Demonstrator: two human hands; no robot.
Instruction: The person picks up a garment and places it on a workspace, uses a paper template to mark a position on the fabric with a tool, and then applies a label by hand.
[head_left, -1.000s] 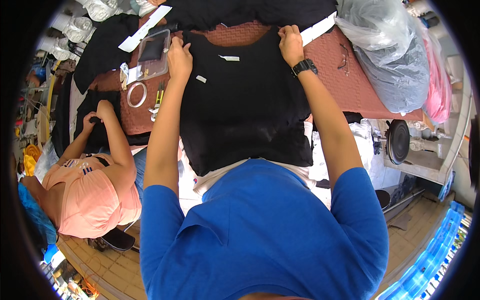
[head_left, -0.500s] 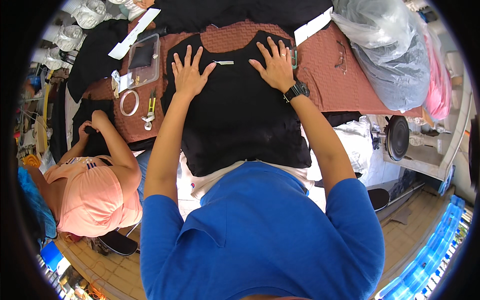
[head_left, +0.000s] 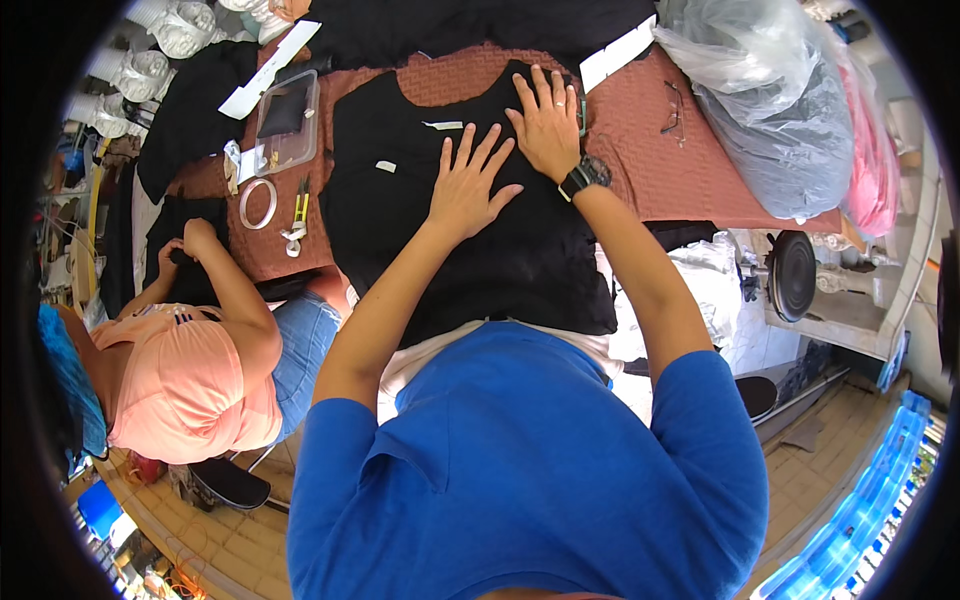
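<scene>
A black garment (head_left: 480,270) lies spread out before me on a brown patterned cloth, its wide neckline at the far side. My left hand (head_left: 468,192) rests flat on the middle of it, fingers spread. Farther up, my right hand (head_left: 548,128) lies on the garment's right shoulder with fingers extended; a dark watch (head_left: 588,176) is on that wrist. Neither hand holds anything. One small pale label (head_left: 443,125) sits just below the neckline, and a pale scrap (head_left: 386,166) lies on the garment's left part. A greenish edge of something shows beside my right fingers.
Left of the garment are a clear plastic box (head_left: 290,115), a tape roll (head_left: 258,205) and yellow thread snips (head_left: 301,212). A co-worker in a peach top (head_left: 205,385) sits at the left, hands on black cloth. Glasses (head_left: 673,108) and stuffed plastic bags (head_left: 765,110) lie right.
My left hand has moved from the garment's left shoulder toward its middle, uncovering the pale scrap. My right hand stays near the right shoulder, shifted slightly.
</scene>
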